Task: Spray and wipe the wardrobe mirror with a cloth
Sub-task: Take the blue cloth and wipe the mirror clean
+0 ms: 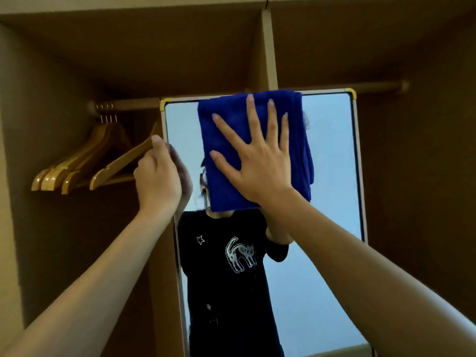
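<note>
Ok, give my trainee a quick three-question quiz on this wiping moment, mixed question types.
1. True or false: the right hand presses the blue cloth against the mirror with spread, straight fingers.
2. Which part of the mirror does the cloth cover? A) bottom edge B) upper part C) lower right corner
3. Fill in: the left hand grips the mirror's ____ edge, beside the wooden hangers.

Key: 1 true; 2 B; 3 left
</note>
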`<control>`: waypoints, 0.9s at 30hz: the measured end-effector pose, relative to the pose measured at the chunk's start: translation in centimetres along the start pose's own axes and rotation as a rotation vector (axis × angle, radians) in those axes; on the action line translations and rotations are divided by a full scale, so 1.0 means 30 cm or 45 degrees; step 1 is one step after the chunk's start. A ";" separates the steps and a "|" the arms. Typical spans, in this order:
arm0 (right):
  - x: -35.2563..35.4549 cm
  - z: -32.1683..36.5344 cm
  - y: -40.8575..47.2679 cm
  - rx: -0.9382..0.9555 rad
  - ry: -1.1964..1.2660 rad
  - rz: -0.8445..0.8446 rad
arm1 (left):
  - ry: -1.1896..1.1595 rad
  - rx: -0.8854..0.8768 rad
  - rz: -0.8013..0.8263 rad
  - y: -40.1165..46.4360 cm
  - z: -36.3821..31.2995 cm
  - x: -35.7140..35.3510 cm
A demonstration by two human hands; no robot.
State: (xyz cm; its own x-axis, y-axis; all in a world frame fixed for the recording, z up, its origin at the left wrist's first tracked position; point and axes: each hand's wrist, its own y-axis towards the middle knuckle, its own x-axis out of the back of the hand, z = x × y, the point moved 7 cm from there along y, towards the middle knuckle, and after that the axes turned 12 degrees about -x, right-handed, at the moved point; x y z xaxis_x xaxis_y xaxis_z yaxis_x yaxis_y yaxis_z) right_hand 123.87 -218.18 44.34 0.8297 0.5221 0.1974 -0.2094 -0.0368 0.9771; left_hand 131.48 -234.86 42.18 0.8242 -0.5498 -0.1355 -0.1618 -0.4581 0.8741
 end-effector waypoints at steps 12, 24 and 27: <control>0.027 -0.460 -0.072 -0.268 -0.049 0.032 | 0.161 -0.003 -0.046 -0.238 0.111 0.017; -0.085 -0.474 -0.641 -0.298 -0.019 0.176 | 0.247 0.051 0.042 -0.475 0.189 0.068; -0.084 -0.465 -0.655 -0.326 -0.011 0.181 | 0.260 0.059 0.054 -0.491 0.189 0.073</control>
State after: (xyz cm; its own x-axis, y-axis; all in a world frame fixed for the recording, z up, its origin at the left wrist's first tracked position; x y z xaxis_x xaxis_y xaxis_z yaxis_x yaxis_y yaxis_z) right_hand 118.67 -206.89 23.54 0.7871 0.5196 0.3324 -0.4464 0.1079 0.8883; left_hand 132.60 -233.28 26.36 0.9083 -0.4183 0.0024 -0.2195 -0.4716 0.8541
